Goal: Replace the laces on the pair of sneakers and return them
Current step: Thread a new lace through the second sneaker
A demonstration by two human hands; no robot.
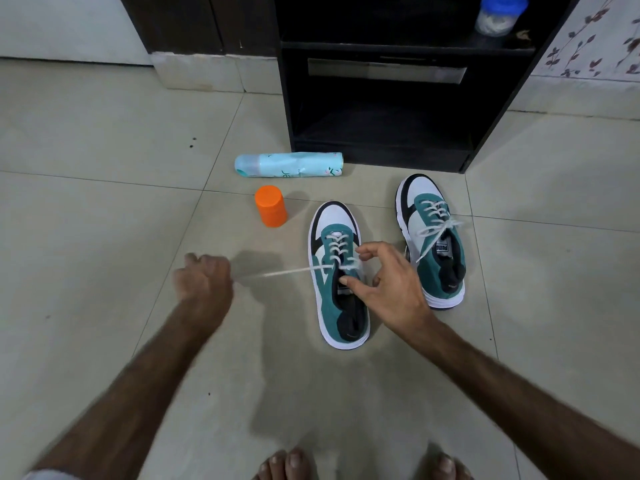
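Two teal, white and black sneakers stand on the tiled floor. The left sneaker (337,275) has a white lace (287,271) threaded through its lower eyelets. My left hand (202,278) is a fist gripping one end of that lace, stretched taut to the left of the shoe. My right hand (388,282) hovers over the shoe's tongue, thumb and fingers pinching the lace at the upper eyelets. The right sneaker (433,240) stands apart to the right, fully laced with a bow.
A light-blue spray can (289,163) lies on the floor behind the shoes, with an orange cap (270,206) upright near it. A black shelf unit (381,98) stands at the back, a blue-lidded jar (498,13) on its shelf. My bare toes (291,462) show at the bottom.
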